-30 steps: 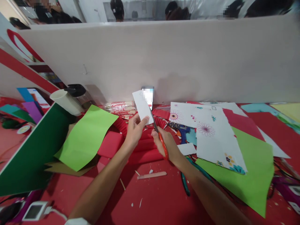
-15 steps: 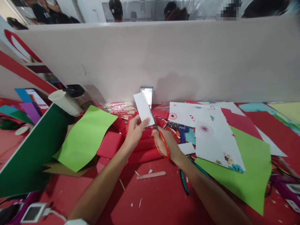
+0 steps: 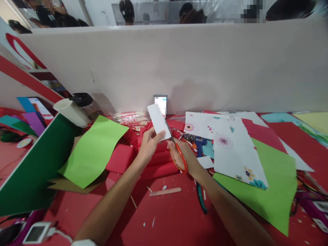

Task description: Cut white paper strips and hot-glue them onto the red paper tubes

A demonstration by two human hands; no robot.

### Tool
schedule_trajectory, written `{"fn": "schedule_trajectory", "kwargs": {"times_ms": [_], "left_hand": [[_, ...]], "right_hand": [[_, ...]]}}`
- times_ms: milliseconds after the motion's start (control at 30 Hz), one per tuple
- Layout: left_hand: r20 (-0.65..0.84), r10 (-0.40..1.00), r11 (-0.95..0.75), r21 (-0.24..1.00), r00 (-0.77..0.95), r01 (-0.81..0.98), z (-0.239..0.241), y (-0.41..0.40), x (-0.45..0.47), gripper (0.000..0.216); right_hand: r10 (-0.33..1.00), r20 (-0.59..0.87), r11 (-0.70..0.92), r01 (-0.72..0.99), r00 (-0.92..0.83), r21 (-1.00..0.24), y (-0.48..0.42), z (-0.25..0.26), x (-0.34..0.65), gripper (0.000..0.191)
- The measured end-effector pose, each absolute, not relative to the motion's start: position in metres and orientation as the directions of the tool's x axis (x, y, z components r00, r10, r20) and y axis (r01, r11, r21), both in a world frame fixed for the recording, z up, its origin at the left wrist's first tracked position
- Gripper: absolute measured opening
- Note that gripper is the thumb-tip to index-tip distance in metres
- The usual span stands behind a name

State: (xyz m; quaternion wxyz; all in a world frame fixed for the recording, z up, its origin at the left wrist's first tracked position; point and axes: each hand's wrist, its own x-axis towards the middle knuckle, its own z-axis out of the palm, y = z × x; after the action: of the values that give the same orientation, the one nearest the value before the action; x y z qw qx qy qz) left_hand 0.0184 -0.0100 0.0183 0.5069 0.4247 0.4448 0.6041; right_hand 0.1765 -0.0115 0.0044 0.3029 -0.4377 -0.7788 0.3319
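White paper strip, oblong, tilted, in left-hand grip; orange-handled scissors in right-hand grip.

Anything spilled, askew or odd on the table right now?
Only some mess: small white scraps lie scattered on the near part of the red table, around a pale pink strip, looking like untidied litter. No spill stands out.

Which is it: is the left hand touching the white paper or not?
Touching: the head view shows the left hand holding the white paper, its thumb lying over the lower part.
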Motion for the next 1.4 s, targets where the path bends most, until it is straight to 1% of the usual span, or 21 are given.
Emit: {"fn": "schedule_trajectory", "kwargs": {"times_ms": [133, 267, 367, 500, 633, 733, 1000, 1233, 1400], "left_hand": [[0.042, 0.992, -0.069, 0.972, -0.119, -0.225, 0.018, -0.004, 0.012, 0.033], [0.097, 0.963, -0.142, 0.975, -0.252, -0.169, 0.015, 0.002, 0.001, 0.043], [0.161, 0.945, -0.193, 0.977, -0.284, -0.088, 0.014, 0.002, -0.001, 0.042], [0.248, 0.930, -0.256, 0.967, -0.271, 0.005, 0.019, -0.006, 0.004, 0.037], [0.248, 0.932, -0.254, 0.967, -0.266, 0.011, 0.022, -0.010, 0.009, 0.036], [0.227, 0.933, -0.243, 0.970, -0.278, -0.024, 0.019, -0.009, 0.010, 0.036], [0.182, 0.934, -0.224, 0.969, -0.306, -0.106, 0.014, -0.007, 0.010, 0.033], [0.231, 0.931, -0.249, 0.968, -0.284, -0.028, 0.018, -0.011, 0.012, 0.033], [0.218, 0.931, -0.237, 0.971, -0.292, -0.029, 0.019, -0.011, 0.013, 0.032]], "right_hand": [[0.870, 0.176, 0.420, 0.506, -0.461, -0.753, -0.006, 0.010, 0.182, 0.067], [0.851, 0.163, 0.450, 0.534, -0.499, -0.716, -0.007, 0.015, 0.182, 0.055], [0.857, 0.144, 0.428, 0.529, -0.495, -0.733, -0.012, 0.016, 0.180, 0.050], [0.866, 0.119, 0.403, 0.536, -0.486, -0.742, -0.017, 0.017, 0.178, 0.048], [0.868, 0.111, 0.394, 0.536, -0.484, -0.747, -0.018, 0.020, 0.179, 0.050], [0.873, 0.125, 0.398, 0.540, -0.472, -0.742, -0.018, 0.019, 0.178, 0.052], [0.877, 0.156, 0.391, 0.488, -0.454, -0.780, -0.021, 0.013, 0.170, 0.063], [0.884, 0.100, 0.344, 0.490, -0.457, -0.801, -0.023, 0.018, 0.174, 0.068], [0.881, 0.122, 0.358, 0.474, -0.458, -0.805, -0.024, 0.016, 0.172, 0.071]]}}
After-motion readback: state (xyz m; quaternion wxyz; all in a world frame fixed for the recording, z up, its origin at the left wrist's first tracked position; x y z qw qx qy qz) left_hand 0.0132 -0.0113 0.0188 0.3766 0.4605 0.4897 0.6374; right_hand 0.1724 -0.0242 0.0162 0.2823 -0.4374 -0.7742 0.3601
